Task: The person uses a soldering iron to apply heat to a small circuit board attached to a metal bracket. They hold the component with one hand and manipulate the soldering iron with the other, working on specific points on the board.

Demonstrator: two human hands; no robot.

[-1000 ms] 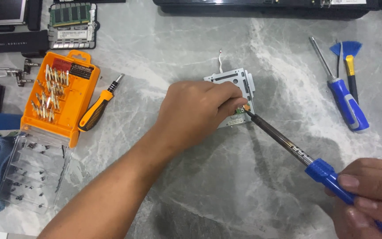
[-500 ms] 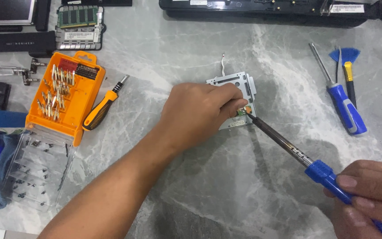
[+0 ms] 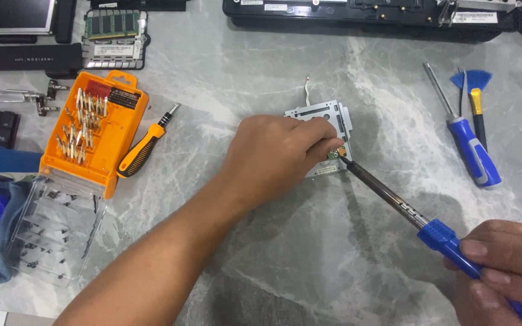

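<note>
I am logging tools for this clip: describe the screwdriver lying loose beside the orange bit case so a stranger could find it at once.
Start at the open orange bit case on the left of the grey marble table. Just off its right edge lies a short screwdriver, slanted, its dark tip pointing up and right. Its orange and black handle sets it apart from the blue-handled screwdriver at far right and the one in the right hand.

Bright, even overhead light; soft short shadows under left hand [image 3: 276,158] and beside blue-handled screwdriver [image 3: 465,137]. Mild sheen on grey marbled tabletop [image 3: 285,253]. Focus sharp; slight bending at edges.
</note>
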